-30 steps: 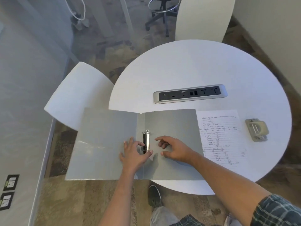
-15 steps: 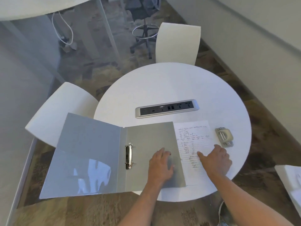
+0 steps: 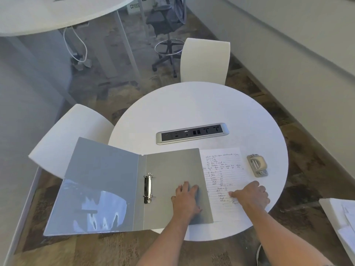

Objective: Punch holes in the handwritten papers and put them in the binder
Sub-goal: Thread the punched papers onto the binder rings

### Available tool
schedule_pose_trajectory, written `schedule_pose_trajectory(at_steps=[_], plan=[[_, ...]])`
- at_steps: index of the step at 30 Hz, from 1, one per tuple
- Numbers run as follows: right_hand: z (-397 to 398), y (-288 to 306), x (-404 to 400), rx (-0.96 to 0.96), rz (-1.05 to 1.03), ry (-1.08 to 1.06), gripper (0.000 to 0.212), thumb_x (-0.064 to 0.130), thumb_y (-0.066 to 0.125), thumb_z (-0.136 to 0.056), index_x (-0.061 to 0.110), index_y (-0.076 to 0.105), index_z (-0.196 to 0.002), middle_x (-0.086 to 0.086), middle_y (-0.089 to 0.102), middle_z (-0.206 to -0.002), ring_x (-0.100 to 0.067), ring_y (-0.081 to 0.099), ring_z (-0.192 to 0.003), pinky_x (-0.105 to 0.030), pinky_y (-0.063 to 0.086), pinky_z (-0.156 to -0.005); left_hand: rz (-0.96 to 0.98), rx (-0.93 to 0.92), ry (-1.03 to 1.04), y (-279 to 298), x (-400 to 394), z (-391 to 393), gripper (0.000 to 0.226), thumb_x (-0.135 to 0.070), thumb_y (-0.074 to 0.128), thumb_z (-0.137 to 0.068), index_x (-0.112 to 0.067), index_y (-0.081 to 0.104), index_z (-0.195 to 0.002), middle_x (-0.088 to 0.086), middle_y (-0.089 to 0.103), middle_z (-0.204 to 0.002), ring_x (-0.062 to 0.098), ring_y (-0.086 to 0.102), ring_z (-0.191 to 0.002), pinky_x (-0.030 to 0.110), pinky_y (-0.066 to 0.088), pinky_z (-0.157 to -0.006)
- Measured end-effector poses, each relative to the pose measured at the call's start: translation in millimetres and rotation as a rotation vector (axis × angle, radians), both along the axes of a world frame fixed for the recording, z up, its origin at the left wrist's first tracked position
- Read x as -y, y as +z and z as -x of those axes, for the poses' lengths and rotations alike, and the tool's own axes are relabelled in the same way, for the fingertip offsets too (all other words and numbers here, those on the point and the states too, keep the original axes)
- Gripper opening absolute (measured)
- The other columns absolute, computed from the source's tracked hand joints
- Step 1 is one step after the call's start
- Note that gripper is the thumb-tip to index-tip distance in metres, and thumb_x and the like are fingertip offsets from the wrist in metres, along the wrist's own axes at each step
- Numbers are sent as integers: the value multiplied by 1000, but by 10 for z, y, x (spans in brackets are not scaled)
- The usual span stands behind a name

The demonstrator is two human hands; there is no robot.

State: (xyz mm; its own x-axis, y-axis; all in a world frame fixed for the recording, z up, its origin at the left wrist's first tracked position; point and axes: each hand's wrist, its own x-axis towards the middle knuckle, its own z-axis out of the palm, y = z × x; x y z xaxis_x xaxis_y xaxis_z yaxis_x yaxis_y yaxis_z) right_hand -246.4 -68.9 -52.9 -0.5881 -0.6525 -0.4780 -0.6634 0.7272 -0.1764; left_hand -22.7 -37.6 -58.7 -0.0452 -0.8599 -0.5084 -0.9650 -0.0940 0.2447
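Right hand [image 3: 250,196] now flat on paper [image 3: 223,177]

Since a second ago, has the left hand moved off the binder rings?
Yes. The left hand has moved right, away from the rings, and now rests flat on the binder's right cover, toward the handwritten paper.

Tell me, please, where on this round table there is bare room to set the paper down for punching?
The far half of the table, beyond the power strip, is bare. A narrow patch lies between strip, handwritten paper and hole punch. The near side is crowded: open binder, paper and both hands.
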Motion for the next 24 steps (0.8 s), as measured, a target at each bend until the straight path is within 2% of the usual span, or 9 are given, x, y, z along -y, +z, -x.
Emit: schedule_pose_trajectory(at_steps=[3,8,12,18,20,22,24], plan=[[71,-16,39,16,-22,-37,102,57,92,-58,5,46,-133,-17,55,-134,-36,54,-126,-47,43,-107,21,19,-7,-18,-8,5,84,-48,78,-82,-39,30,-150,1,15,-168,33,20,-152,54,38,-111],[41,3,11,-15,-16,-8,90,53,87,-67,4,49,-132,-15,54,-133,-34,53,-125,-45,43,-105,44,45,-9,-32,-14,30,85,-49,78,-81,-39,29,-150,1,18,-166,32,23,-150,53,40,-109],[16,23,-45,-12,83,-31,80,53,79,-75,3,48,-129,-16,57,-130,-36,57,-120,-47,47,-102,48,49,-8,-17,-6,43,84,-49,79,-81,-40,30,-149,1,20,-166,32,25,-149,53,41,-108],[-78,69,4,-17,82,-55,73,57,66,-83,6,45,-130,-13,61,-130,-36,58,-119,-46,39,-102,51,66,-15,-27,-18,37,85,-51,78,-81,-41,29,-150,0,18,-167,32,24,-150,53,41,-109],[15,76,50,49,82,-121,70,58,65,-83,7,46,-127,-12,65,-123,-35,59,-116,-46,38,-102,49,68,-19,-31,-18,38,84,-51,78,-82,-40,29,-150,0,18,-167,33,24,-150,53,41,-109],[94,38,81,200,86,-175,73,63,67,-79,10,48,-124,-10,67,-116,-34,61,-112,-46,39,-102,54,75,-22,-36,-14,42,84,-51,78,-82,-40,29,-149,0,19,-166,33,25,-149,53,41,-109],[161,-57,90,386,86,-236,79,77,71,-61,18,57,-111,-2,73,-99,-31,68,-98,-47,46,-98,55,76,-22,-38,-15,49,84,-51,78,-82,-40,29,-149,0,19,-166,33,26,-148,53,41,-108]])
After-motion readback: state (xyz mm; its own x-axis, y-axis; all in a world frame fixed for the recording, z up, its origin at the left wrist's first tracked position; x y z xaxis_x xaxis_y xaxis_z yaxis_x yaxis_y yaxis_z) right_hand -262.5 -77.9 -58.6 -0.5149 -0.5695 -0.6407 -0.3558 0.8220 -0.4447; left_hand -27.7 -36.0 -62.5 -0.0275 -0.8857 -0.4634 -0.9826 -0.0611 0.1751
